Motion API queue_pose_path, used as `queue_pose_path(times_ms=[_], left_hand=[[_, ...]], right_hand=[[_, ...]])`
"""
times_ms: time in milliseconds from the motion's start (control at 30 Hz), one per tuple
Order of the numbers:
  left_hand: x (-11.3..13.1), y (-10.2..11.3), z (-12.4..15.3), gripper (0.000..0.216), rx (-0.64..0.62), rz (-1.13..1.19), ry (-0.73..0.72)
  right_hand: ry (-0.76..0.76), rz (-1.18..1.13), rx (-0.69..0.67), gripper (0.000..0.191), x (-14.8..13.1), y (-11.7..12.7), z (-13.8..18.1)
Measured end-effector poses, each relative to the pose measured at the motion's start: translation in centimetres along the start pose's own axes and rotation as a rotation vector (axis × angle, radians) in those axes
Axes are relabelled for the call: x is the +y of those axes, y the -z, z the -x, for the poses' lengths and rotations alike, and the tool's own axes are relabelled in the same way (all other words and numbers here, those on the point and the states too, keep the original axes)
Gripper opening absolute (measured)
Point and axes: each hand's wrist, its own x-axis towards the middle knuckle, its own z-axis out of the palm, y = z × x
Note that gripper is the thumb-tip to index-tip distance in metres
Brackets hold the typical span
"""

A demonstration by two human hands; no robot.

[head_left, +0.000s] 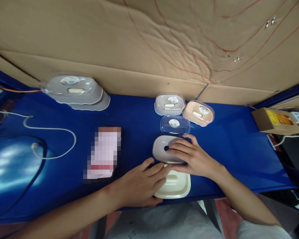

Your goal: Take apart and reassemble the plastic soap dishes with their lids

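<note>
In front of me a cream oval plastic dish, with a raised bar in its middle, lies at the table's near edge. My left hand holds it at the left side, fingers over the top and thumb by the near rim. Just behind it is a grey oval plastic piece with a dark hole in its middle. The fingers of my right hand reach over its right part, the thumb along its near edge. A clear oval lid with a round label lies flat beyond the grey piece.
Covered oval boxes, one grey and one peach, stand behind the lid. More grey boxes are stacked at the back left. A phone-like device, blurred out, and a white cable lie left; a cardboard box is right.
</note>
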Motion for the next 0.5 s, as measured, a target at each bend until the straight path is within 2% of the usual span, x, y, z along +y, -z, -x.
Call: queue_pose_path(times_ms=[133,300,400,500], left_hand=[[-0.3,0.1,-0.2,0.046,0.063,-0.067,0.005],[-0.3,0.2,-0.4,0.023,0.266,-0.213,-0.016],[0.0,0.1,-0.4,0.033,0.352,-0.247,0.000],[0.1,-0.2,-0.5,0.043,0.340,-0.251,0.046]], right_hand=[[0.041,0.039,0.046,0.028,-0.2,0.1,0.1],[0.077,0.051,0.206,0.023,-1.2,0.8,0.0],[0.121,0.068,0.231,0.019,-1.8,1.0,0.1],[0.198,0.157,0.226,0.020,-2.5,0.7,0.3]])
